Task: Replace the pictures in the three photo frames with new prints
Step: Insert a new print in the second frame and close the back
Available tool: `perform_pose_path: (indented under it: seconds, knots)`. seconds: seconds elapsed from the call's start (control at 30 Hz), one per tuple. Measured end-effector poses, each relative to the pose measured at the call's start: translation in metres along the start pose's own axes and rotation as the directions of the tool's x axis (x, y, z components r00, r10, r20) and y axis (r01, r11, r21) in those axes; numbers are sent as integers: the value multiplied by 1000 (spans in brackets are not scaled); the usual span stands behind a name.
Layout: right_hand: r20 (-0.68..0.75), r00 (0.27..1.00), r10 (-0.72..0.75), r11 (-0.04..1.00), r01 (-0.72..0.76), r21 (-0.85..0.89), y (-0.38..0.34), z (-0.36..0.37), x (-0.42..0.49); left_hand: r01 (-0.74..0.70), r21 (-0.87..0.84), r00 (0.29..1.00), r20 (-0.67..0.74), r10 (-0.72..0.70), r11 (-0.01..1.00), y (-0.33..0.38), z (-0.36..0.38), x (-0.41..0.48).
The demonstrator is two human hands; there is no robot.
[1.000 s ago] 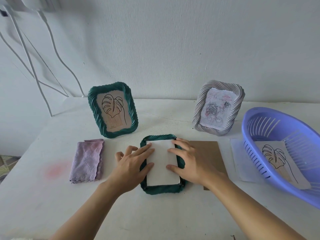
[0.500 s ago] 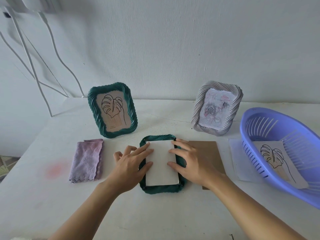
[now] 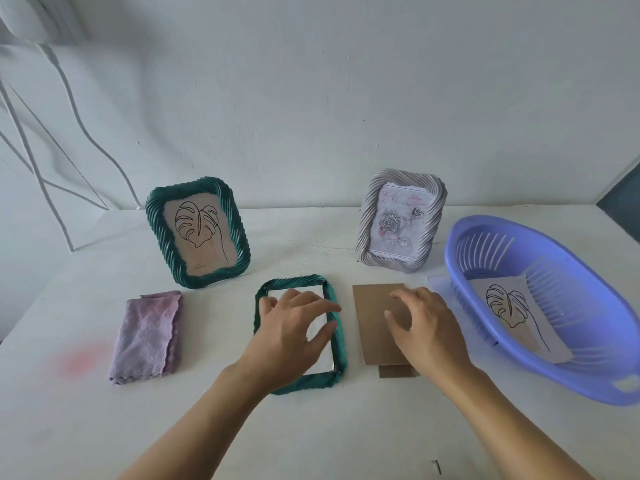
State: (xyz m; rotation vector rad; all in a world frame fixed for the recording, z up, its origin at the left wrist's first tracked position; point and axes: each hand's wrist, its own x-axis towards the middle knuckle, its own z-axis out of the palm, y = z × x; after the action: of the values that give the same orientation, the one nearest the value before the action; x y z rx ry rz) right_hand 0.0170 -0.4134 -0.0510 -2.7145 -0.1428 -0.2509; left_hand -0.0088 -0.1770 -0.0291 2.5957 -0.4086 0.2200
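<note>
Left hand [image 3: 291,327] lying flat on print [image 3: 320,355] in face-down frame [image 3: 304,384]; right hand [image 3: 424,323] hovering empty over backing [image 3: 372,306], not yet refitted.

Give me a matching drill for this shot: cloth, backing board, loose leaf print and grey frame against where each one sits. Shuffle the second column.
Things
1. purple cloth
2. brown backing board
3. loose leaf print
4. grey frame

Places
a. lying inside the blue basket
b. standing upright at the back, on the right side
c. folded, left of the face-down green frame
d. flat on the table, beneath the right hand

Pairs: 1-c, 2-d, 3-a, 4-b
</note>
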Motion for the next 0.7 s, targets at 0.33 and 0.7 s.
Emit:
perform_pose_path:
  seconds: [0.33, 0.7]
  knots:
    - [167, 979, 115, 993, -107, -55, 9, -9, 3, -27, 225, 977, 210, -21, 974, 36, 43, 28]
    - [78, 981, 175, 827, -190, 529, 14, -5, 5, 58, 171, 957, 271, -103, 984, 45, 44, 28]
